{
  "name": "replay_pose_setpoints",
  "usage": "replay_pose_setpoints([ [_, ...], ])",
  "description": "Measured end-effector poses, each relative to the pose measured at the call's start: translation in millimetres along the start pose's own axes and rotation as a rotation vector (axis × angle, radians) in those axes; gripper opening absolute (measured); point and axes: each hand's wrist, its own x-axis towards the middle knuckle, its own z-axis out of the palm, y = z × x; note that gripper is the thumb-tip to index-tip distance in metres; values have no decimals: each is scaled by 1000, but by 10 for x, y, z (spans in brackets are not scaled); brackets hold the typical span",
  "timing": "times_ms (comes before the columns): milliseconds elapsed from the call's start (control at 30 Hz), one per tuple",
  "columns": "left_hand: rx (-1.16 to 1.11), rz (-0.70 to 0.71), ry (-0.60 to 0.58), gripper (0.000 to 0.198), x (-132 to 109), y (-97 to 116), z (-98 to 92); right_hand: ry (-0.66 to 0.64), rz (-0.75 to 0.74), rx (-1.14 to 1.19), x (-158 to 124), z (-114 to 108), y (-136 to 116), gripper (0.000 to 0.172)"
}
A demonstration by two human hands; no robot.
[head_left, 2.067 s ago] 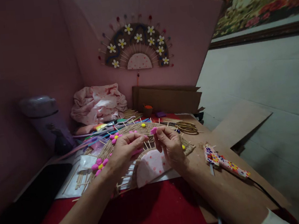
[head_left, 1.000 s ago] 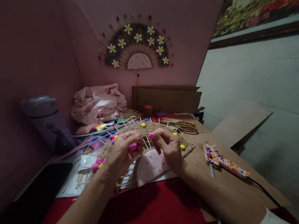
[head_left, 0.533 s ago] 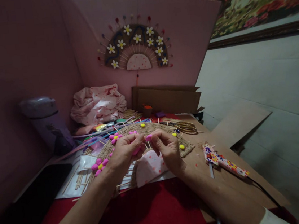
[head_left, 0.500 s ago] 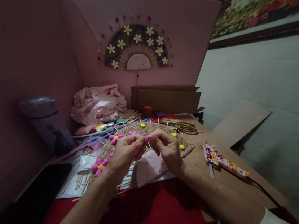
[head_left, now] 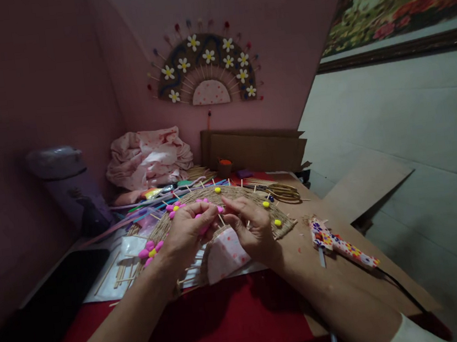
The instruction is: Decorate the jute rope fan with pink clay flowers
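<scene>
Over the twine-wrapped fan (head_left: 239, 192), my left hand (head_left: 189, 226) is closed on soft pink clay (head_left: 220, 210), a bit of which shows at its fingertips. More pink shows under its fingers, though I cannot tell how much of it is held. My right hand (head_left: 256, 228) is just to the right, thumb and forefinger apart beside the clay. Pink clay flowers with yellow centres, such as the lower left flower (head_left: 151, 252), sit on the fan's left side. Yellow dots (head_left: 266, 204) mark its right. Dotted pink fabric (head_left: 224, 254) covers the fan's inner half-circle, partly hidden by my right hand.
A flower-patterned glue gun (head_left: 341, 243) with a cord lies at right on the cardboard (head_left: 299, 273). Scissors (head_left: 283, 193) rest behind the fan. At left are a dark flat object (head_left: 66, 277) and loose sticks (head_left: 126, 272). A finished fan (head_left: 206, 57) hangs behind.
The fingers of my right hand have spread and drawn slightly away from the pink clay. My left hand keeps hold of it, and the view has shifted a little.
</scene>
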Motion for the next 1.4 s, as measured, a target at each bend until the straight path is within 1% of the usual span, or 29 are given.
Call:
replay_pose_setpoints([
  [133, 33, 25, -29, 40, 12, -41, -1, 17, 1, -5, 16, 8, -20, 18],
  [200, 24, 11, -32, 43, 21, -71, -16, 44, 11, -18, 20, 9, -23, 15],
  [300, 24, -35, -16, 44, 22, -82, -29, 62, 25, -21, 20, 7, -20, 14],
  [400, 27, -57, -26, 40, 8, -45, -12, 26, 37, 2, 19, 4, -21, 16],
  [467, 10, -54, -28, 40, 0, -17, 5, 18, 52, 21, 20, 4, -21, 17],
  [567, -10, -48, -17, 39, 1, -6, 15, 40, 57, 38, 27, 7, -16, 10],
  [633, -19, -44, -3, 39, 7, -15, 9, 59, 52, 48, 31, 10, -11, 9],
  [733, -15, -52, -4, 38, 14, -32, -2, 72, 42, 53, 31, 15, -6, 11],
  [833, -3, -47, -11, 37, 17, -46, -6, 59, 33, 63, 25, 19, -4, 11],
  [1033, 25, -11, -9, 42, 16, -58, -6, 69, 35, 51, 15, 18, -4, 12],
  [1200, 16, -24, 1, 35, 1, -12, 4, 29, 44, 43, 18, 7, -2, 19],
  [1300, 6, -28, -3, 36, 7, -13, 0, 52, 37, 31, 22, 8, 4, 12],
  [1400, -3, -37, -7, 38, 15, -25, -5, 90, 27, 19, 26, 8, -3, 11],
])
